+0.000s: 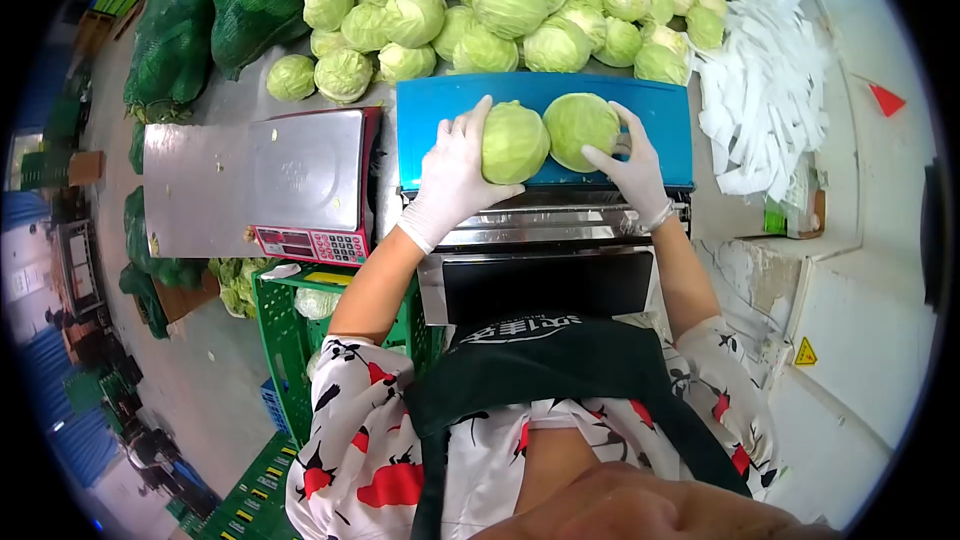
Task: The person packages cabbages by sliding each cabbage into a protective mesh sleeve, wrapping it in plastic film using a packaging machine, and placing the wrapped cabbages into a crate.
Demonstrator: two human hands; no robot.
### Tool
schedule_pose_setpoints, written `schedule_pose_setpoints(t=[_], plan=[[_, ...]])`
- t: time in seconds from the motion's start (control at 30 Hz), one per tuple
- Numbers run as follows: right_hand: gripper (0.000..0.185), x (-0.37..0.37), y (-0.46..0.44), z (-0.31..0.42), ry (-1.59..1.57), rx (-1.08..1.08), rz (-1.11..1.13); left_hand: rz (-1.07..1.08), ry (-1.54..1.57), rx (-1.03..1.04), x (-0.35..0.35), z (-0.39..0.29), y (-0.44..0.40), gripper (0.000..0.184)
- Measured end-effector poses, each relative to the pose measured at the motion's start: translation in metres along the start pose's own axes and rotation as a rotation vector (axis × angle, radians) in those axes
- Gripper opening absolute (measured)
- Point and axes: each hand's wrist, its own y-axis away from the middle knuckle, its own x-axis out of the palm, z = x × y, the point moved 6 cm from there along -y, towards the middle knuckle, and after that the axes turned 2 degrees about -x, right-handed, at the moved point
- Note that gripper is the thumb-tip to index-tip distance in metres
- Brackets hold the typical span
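Two round green cabbages are side by side over a blue board (440, 90) in the head view. My left hand (455, 175), in a white glove, is closed around the left side of one cabbage (516, 144), thumb below it. The other cabbage (582, 130) is gripped from its right by my gloved right hand (636, 172). Both palms are hidden, and the cabbages seem to touch or nearly touch. Just below the board, nearest my body, lies a metal machine (550, 230) with a black front panel (548, 285).
Many loose cabbages (510, 5) are heaped behind the board. Green mesh sacks (265, 5) lie at the back left. A digital scale (305, 170) stands left of the board, above a green crate (290, 340). White strips (765, 80) are piled on the right.
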Motion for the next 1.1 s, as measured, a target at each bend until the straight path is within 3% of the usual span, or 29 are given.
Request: schedule_pose_setpoints(t=[0.23,0.3,0.43,0.53,0.63,0.73,0.83,0.93,1.07,1.1], plan=[[0.08,-0.004,0.011,-0.004,-0.017,0.141,0.08,0.072,0.214,-0.192,0.024,0.015,0.014,0.12],[0.084,-0.005,0.004,-0.011,0.06,0.017,0.06,0.095,0.253,-0.25,0.025,0.015,0.012,0.123],[0.09,-0.008,0.006,-0.008,0.048,-0.022,-0.005,0.003,0.582,-0.129,0.024,0.016,0.016,0.13],[0.081,-0.018,0.011,-0.001,-0.055,-0.017,-0.004,-0.064,0.49,-0.09,0.023,0.011,0.021,0.129],[0.055,-0.066,0.007,-0.012,-0.012,-0.017,-0.263,-0.155,0.312,-0.079,0.015,0.0,0.03,0.128],[0.032,-0.144,-0.014,-0.051,0.08,0.039,-0.578,-0.209,0.163,-0.082,0.019,-0.001,0.029,0.113],[0.034,-0.211,-0.046,-0.179,0.282,0.21,-0.736,-0.253,0.345,-0.181,0.021,0.006,0.026,0.092],[0.038,-0.216,-0.075,-0.241,0.622,0.39,-0.5,-0.248,0.443,-0.289,0.028,0.013,0.032,0.077],[0.04,-0.189,-0.099,-0.325,0.704,0.475,-0.365,-0.212,0.392,-0.297,0.024,0.026,0.043,0.062],[0.036,-0.179,-0.093,-0.285,0.484,0.559,-0.182,-0.215,0.422,-0.315,0.017,0.023,0.043,0.049]])
